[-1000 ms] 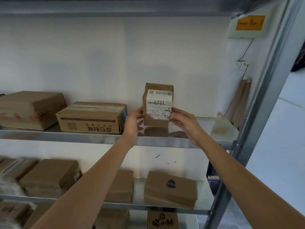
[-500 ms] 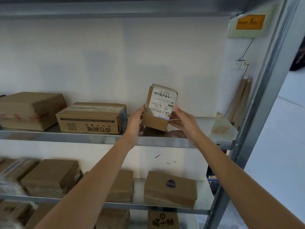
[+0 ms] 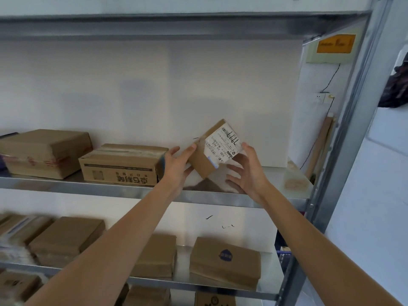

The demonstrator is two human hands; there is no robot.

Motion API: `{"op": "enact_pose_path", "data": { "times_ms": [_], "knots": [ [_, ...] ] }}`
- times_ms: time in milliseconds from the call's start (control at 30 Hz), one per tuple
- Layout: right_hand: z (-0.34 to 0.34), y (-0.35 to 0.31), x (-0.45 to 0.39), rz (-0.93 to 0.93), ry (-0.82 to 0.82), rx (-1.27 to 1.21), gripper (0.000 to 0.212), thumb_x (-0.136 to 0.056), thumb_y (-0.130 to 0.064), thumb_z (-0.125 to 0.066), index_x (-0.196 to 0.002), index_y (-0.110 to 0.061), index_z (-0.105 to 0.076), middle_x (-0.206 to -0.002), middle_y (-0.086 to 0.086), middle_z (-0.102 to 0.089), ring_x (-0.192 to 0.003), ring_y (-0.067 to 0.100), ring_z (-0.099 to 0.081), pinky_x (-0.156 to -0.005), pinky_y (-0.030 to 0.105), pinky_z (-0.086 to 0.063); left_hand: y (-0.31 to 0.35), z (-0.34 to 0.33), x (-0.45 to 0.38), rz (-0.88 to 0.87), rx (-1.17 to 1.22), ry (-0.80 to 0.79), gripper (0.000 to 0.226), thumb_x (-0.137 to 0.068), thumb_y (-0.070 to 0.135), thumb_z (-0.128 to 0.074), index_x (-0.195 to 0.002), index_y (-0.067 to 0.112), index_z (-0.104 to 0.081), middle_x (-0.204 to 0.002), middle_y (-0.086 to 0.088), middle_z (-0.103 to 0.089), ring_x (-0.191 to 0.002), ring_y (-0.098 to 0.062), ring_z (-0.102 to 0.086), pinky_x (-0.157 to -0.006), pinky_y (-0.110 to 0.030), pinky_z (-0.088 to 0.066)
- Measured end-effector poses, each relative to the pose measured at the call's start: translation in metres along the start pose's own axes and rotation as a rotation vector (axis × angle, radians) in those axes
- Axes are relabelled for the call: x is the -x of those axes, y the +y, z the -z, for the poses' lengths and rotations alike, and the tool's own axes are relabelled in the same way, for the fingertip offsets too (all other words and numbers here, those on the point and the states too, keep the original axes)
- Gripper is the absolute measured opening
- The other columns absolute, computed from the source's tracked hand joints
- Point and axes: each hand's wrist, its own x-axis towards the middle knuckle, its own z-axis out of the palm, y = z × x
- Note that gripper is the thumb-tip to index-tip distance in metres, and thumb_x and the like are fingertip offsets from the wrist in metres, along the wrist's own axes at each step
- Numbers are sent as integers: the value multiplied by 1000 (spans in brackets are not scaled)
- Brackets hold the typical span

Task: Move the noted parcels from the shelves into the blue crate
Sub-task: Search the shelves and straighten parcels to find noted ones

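Note:
A small brown cardboard parcel (image 3: 206, 159) with a white printed label is tilted to the right, lifted just above the upper metal shelf (image 3: 136, 192). My left hand (image 3: 176, 165) grips its left side with thumb and fingers. My right hand (image 3: 247, 171) holds its right and lower side with the fingers spread. A sliver of a blue crate (image 3: 284, 256) shows behind the shelf's right post, low at the right.
Two larger brown boxes (image 3: 123, 164) (image 3: 44, 151) sit left on the upper shelf. The lower shelf (image 3: 183, 282) carries several flat brown parcels. A grey upright post (image 3: 344, 129) bounds the rack at the right, with planks leaning behind it.
The parcel stood upright on the shelf; both hands have lifted it off and rotated it clockwise, so the label now faces up and to the right.

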Motion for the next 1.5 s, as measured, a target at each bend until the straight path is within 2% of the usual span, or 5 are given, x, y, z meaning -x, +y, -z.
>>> {"op": "enact_pose_path", "data": {
  "times_ms": [400,567,867,1100,1500],
  "knots": [
    [-22,-1,27,-11,-95,-108,59,-73,-52,-63,-125,-25,-56,-131,8,-60,-118,26,-61,-105,50,-43,31,-19,1,23,-38,-118,24,-91,27,-56,-114,32,-59,-105,3,-69,-102,-22,-61,-85,-50,-51],
    [-11,-18,27,103,-60,-93,51,-91,-58,-51,-133,-29,-48,-120,0,-60,-98,15,-66,-84,38,-53,55,-13,-2,35,-159,-193,11,-85,30,-68,-96,32,-68,-94,3,-70,-96,-17,-61,-86,-42,-55],
    [-38,-15,50,255,-17,77,39,-95,-48,-50,-120,-21,-62,-112,-1,-71,-107,13,-66,-96,37,-54,41,-30,-9,-45,47,80,89,-67,64,-74,-125,-1,-52,-108,-18,-70,-96,-34,-70,-76,-45,-60],
    [-50,-14,51,294,366,318,45,-89,-60,-54,-95,-16,-62,-95,-7,-65,-89,5,-60,-71,18,-44,21,-33,4,48,-3,20,42,-95,51,-45,-110,19,-67,-106,-12,-71,-93,-29,-68,-78,-42,-56],
    [-32,13,39,193,281,475,34,-97,-44,-48,-92,-16,-66,-93,-2,-66,-85,10,-59,-67,19,-43,-12,-24,17,86,-205,-46,38,-101,43,-38,-93,23,-69,-94,-7,-74,-89,-22,-68,-84,-38,-53]
  ]
}}
